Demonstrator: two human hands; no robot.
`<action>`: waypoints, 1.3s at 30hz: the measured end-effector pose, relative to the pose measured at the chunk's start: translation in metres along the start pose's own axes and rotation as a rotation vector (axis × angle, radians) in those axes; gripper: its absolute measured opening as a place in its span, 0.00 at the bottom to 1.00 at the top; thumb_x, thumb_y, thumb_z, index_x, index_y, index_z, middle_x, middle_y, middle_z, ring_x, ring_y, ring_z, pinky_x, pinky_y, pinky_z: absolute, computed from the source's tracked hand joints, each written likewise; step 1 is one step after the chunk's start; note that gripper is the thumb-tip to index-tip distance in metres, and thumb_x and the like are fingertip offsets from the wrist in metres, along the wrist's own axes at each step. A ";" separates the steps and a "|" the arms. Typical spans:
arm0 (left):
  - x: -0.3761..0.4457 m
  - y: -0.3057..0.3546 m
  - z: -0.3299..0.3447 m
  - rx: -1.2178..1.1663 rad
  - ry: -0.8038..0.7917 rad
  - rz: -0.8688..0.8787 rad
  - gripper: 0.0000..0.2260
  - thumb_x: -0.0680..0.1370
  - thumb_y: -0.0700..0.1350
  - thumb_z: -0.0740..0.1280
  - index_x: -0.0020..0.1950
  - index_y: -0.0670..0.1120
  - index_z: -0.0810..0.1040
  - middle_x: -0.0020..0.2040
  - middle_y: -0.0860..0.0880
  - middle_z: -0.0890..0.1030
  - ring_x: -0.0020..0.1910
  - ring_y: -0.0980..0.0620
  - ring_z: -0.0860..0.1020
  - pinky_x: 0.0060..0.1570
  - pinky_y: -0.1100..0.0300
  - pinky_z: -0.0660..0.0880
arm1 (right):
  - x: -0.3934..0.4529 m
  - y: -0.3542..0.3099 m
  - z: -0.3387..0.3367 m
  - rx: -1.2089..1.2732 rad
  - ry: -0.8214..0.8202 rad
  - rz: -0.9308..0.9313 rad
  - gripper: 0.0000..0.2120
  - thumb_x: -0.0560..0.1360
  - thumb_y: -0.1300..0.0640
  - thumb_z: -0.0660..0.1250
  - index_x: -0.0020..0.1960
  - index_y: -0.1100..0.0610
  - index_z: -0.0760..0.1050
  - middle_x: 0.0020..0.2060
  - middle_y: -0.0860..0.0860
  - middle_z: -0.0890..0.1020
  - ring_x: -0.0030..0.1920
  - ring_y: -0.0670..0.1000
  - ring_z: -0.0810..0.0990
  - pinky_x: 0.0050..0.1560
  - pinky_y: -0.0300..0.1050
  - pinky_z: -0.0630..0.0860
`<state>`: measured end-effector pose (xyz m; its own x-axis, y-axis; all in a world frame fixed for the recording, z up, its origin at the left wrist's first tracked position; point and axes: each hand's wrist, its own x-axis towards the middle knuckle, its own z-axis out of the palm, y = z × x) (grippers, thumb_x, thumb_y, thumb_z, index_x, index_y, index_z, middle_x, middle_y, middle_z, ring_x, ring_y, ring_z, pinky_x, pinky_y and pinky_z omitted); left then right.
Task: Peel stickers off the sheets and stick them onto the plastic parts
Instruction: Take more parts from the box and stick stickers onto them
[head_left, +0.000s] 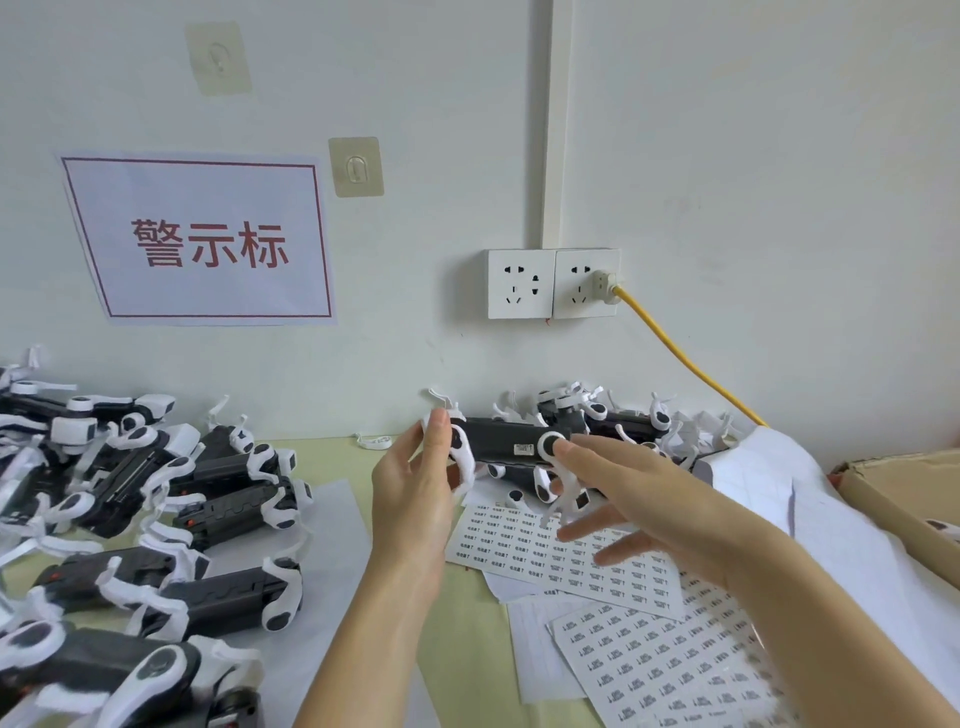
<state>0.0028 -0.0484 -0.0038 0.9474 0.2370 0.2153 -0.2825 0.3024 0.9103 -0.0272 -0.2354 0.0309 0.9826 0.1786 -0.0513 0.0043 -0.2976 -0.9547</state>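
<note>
My left hand (415, 488) grips the left end of a black plastic part with white legs (498, 441), held up above the table. A small white sticker sits on its side near the right end. My right hand (639, 504) is at the part's right end, fingers spread, index finger touching the round white joint. I cannot tell whether a sticker is on a fingertip. Two sticker sheets lie below: one (519, 545) under the hands, another (665, 665) nearer me on the right.
A heap of the same black-and-white parts (156, 519) covers the table's left side. More parts (623, 415) lie against the wall. White backing paper (779, 493) and a cardboard box (909, 493) lie at the right. A yellow cable (685, 358) hangs from the wall socket.
</note>
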 end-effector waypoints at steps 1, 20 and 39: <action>0.000 0.000 0.000 0.000 0.000 -0.002 0.18 0.81 0.56 0.64 0.43 0.42 0.80 0.36 0.44 0.76 0.38 0.47 0.73 0.32 0.65 0.70 | -0.001 0.002 0.000 -0.027 0.010 -0.013 0.31 0.76 0.34 0.63 0.76 0.43 0.63 0.60 0.40 0.77 0.46 0.46 0.86 0.41 0.44 0.83; -0.002 -0.014 0.008 -0.014 -0.230 -0.092 0.22 0.74 0.61 0.62 0.57 0.47 0.83 0.48 0.46 0.87 0.45 0.48 0.86 0.43 0.54 0.83 | -0.006 0.028 -0.017 0.325 0.198 -0.291 0.14 0.77 0.47 0.64 0.50 0.58 0.79 0.34 0.55 0.77 0.30 0.57 0.79 0.30 0.47 0.79; -0.012 -0.021 0.010 0.594 -0.171 0.004 0.09 0.82 0.42 0.63 0.51 0.53 0.82 0.45 0.53 0.86 0.46 0.50 0.83 0.46 0.53 0.77 | -0.002 0.034 -0.054 0.254 0.651 -0.055 0.14 0.79 0.58 0.59 0.59 0.51 0.80 0.53 0.50 0.84 0.47 0.49 0.85 0.53 0.50 0.81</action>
<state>-0.0014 -0.0667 -0.0224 0.9711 0.0706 0.2281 -0.2008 -0.2755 0.9401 -0.0192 -0.2969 0.0141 0.8939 -0.4345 0.1100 0.0920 -0.0623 -0.9938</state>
